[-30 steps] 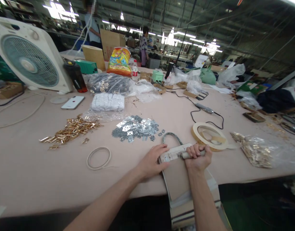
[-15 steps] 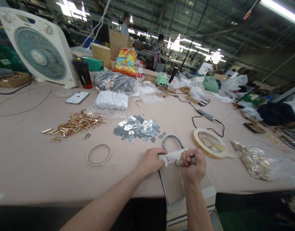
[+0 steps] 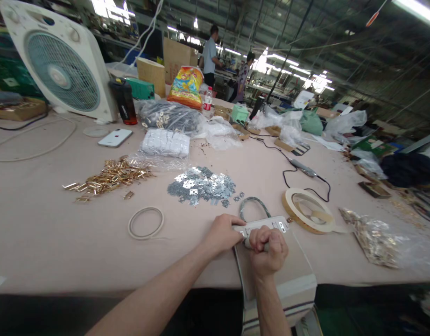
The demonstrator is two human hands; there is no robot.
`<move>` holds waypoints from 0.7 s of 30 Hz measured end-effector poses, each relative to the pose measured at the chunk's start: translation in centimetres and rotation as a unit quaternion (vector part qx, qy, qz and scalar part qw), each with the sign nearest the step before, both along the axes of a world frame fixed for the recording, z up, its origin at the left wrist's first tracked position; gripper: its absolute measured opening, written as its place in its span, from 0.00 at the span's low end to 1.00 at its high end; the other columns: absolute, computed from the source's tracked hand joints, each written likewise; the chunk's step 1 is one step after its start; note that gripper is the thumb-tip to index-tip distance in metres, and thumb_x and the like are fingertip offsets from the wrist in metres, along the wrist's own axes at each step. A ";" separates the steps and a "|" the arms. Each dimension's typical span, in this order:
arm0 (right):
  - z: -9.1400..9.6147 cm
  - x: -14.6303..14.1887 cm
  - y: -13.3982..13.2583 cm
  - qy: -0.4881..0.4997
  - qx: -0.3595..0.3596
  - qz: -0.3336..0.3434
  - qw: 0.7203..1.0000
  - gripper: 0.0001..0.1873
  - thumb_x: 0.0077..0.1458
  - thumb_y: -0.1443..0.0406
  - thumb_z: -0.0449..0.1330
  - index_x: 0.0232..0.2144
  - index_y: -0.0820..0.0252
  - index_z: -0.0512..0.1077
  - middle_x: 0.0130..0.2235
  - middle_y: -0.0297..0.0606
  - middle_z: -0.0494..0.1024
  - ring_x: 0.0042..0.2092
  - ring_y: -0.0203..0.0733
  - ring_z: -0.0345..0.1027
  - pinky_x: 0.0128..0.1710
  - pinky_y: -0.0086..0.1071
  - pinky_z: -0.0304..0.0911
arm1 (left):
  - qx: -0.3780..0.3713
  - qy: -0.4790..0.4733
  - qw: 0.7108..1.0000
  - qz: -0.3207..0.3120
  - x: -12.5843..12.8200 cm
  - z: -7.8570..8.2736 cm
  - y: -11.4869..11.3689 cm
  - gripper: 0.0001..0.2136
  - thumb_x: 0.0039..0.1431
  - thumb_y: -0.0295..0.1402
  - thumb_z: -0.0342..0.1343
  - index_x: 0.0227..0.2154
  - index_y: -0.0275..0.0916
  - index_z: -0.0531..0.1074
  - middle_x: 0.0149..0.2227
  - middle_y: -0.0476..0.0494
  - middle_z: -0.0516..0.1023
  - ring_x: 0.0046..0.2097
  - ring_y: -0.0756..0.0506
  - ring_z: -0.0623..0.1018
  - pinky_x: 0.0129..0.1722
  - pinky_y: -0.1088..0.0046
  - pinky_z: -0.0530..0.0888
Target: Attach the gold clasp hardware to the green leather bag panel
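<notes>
A beige bag (image 3: 292, 261) lies over the table's front edge, its lower part hanging down. A thin greenish handle (image 3: 255, 200) loops from its top band. On the band, a small silver metal plate (image 3: 282, 227) shows right of my right hand. My left hand (image 3: 223, 233) grips the band's left end, thumb and fingers around the edge. In a fist, my right hand (image 3: 269, 247) holds a short tool with a thick greyish handle (image 3: 247, 243). The tool's kind cannot be made out; the fist hides most of it. It is close to my left fingertips.
Behind the bag lie a pile of silver plates (image 3: 202, 186) and a heap of gold-coloured metal pieces (image 3: 111, 175). A narrow tape ring (image 3: 130, 224) lies left, a wide tape roll (image 3: 288, 205) right. A fan (image 3: 104, 93) stands far left. Two people are in the background.
My right hand has moved left along the band with the tool, toward my left hand, uncovering the plate on the right. My left hand keeps its grip.
</notes>
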State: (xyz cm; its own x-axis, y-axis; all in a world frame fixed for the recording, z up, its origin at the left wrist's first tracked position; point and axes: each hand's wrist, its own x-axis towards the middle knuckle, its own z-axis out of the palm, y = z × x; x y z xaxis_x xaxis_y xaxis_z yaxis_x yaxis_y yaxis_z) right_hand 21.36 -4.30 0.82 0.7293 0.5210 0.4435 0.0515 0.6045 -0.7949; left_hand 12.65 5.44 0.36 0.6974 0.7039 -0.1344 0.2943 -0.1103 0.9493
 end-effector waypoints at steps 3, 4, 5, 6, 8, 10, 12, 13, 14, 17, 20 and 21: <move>-0.1 -0.1 0.5 -0.013 -0.005 -0.001 1.000 0.19 0.70 0.59 0.56 0.25 0.56 0.66 0.19 0.24 0.56 0.19 0.33 0.49 0.20 0.26 0.48 | -0.003 -0.006 1.000 -0.004 -0.1 -0.4 0.1 0.22 0.46 0.26 0.63 0.48 0.41 0.86 0.47 0.45 0.88 0.47 0.41 0.85 0.49 0.71 0.77; -0.1 -0.1 0.7 -0.015 -0.008 0.000 1.000 0.19 0.70 0.59 0.56 0.25 0.56 0.66 0.19 0.24 0.56 0.19 0.33 0.49 0.19 0.26 0.48 | -0.003 -0.009 1.000 -0.008 -0.2 -0.5 0.2 0.22 0.47 0.27 0.63 0.48 0.42 0.86 0.47 0.46 0.88 0.47 0.41 0.85 0.49 0.71 0.77; -0.2 -0.1 1.0 -0.017 -0.012 0.003 1.000 0.19 0.70 0.60 0.56 0.25 0.56 0.65 0.19 0.24 0.56 0.19 0.33 0.50 0.19 0.26 0.48 | -0.003 -0.013 1.000 -0.018 -0.3 -0.5 0.3 0.22 0.48 0.27 0.62 0.48 0.43 0.86 0.46 0.47 0.88 0.47 0.42 0.84 0.48 0.72 0.77; -0.3 0.1 1.3 -0.020 -0.022 0.006 1.000 0.20 0.70 0.60 0.57 0.25 0.56 0.65 0.19 0.24 0.57 0.19 0.33 0.50 0.19 0.26 0.48 | 0.000 -0.019 0.999 -0.030 -0.4 -0.5 0.4 0.22 0.49 0.27 0.61 0.48 0.43 0.86 0.45 0.48 0.88 0.46 0.42 0.84 0.46 0.72 0.76; -0.5 0.3 2.0 -0.038 -0.063 0.010 0.997 0.21 0.70 0.59 0.59 0.23 0.57 0.65 0.19 0.25 0.59 0.19 0.32 0.52 0.19 0.27 0.49 | 0.020 -0.036 0.997 -0.062 -0.7 -0.4 0.5 0.20 0.51 0.27 0.58 0.45 0.43 0.87 0.40 0.50 0.88 0.43 0.43 0.84 0.42 0.74 0.74; -0.7 0.6 2.5 -0.066 -0.119 0.004 0.991 0.24 0.70 0.56 0.60 0.22 0.57 0.64 0.19 0.26 0.61 0.19 0.32 0.53 0.19 0.27 0.49 | 0.049 -0.049 0.994 -0.084 -1.0 -0.4 0.6 0.17 0.50 0.26 0.57 0.40 0.41 0.87 0.36 0.51 0.87 0.39 0.44 0.82 0.39 0.75 0.72; -0.7 0.8 2.8 -0.086 -0.158 -0.005 0.984 0.26 0.70 0.54 0.60 0.21 0.57 0.63 0.19 0.26 0.61 0.19 0.32 0.54 0.20 0.27 0.51 | 0.067 -0.052 0.992 -0.090 -1.1 -0.4 0.6 0.14 0.47 0.25 0.59 0.36 0.38 0.86 0.34 0.50 0.85 0.38 0.45 0.81 0.39 0.75 0.72; -0.6 0.9 2.8 -0.084 -0.164 -0.004 0.983 0.26 0.70 0.53 0.61 0.21 0.57 0.63 0.18 0.26 0.60 0.19 0.32 0.54 0.19 0.27 0.51 | 0.070 -0.052 0.992 -0.091 -1.2 -0.5 0.6 0.14 0.46 0.25 0.59 0.35 0.38 0.85 0.34 0.50 0.85 0.38 0.45 0.81 0.40 0.75 0.72; -0.4 1.0 2.8 -0.072 -0.163 0.003 0.984 0.26 0.70 0.53 0.61 0.21 0.57 0.63 0.18 0.26 0.60 0.19 0.32 0.54 0.19 0.27 0.50 | 0.070 -0.055 0.992 -0.094 -1.2 -0.5 0.6 0.15 0.45 0.25 0.60 0.36 0.38 0.85 0.35 0.50 0.85 0.38 0.45 0.81 0.40 0.75 0.72; 0.6 1.4 2.7 -0.002 -0.112 0.034 0.993 0.24 0.69 0.54 0.62 0.23 0.57 0.65 0.19 0.24 0.59 0.18 0.30 0.51 0.17 0.25 0.48 | 0.065 -0.058 0.991 -0.099 -1.3 -0.7 0.6 0.20 0.46 0.26 0.61 0.43 0.40 0.86 0.38 0.50 0.86 0.41 0.43 0.81 0.40 0.75 0.72; 1.6 2.0 3.1 0.040 -0.062 0.050 0.996 0.22 0.68 0.55 0.62 0.24 0.58 0.66 0.19 0.24 0.59 0.17 0.29 0.49 0.16 0.23 0.47 | 0.052 -0.037 0.994 -0.083 -1.3 -0.6 0.7 0.27 0.44 0.26 0.63 0.51 0.41 0.85 0.42 0.48 0.86 0.41 0.42 0.81 0.40 0.74 0.73; 1.8 2.2 3.4 0.037 -0.067 0.058 0.995 0.22 0.67 0.55 0.63 0.24 0.58 0.66 0.18 0.24 0.59 0.17 0.29 0.49 0.16 0.23 0.47 | 0.049 -0.031 0.995 -0.081 -1.4 -0.6 0.7 0.27 0.44 0.26 0.63 0.51 0.41 0.85 0.40 0.48 0.86 0.40 0.43 0.81 0.39 0.74 0.73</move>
State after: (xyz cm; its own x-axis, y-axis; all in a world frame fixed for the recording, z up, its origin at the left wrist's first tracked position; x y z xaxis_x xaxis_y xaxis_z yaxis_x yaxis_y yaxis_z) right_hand 23.56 -0.87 2.60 0.6895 0.6541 0.3111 -0.0742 0.4910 -0.8680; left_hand 11.29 6.13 -0.19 0.8074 0.5895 -0.0238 0.2064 -0.2446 0.9474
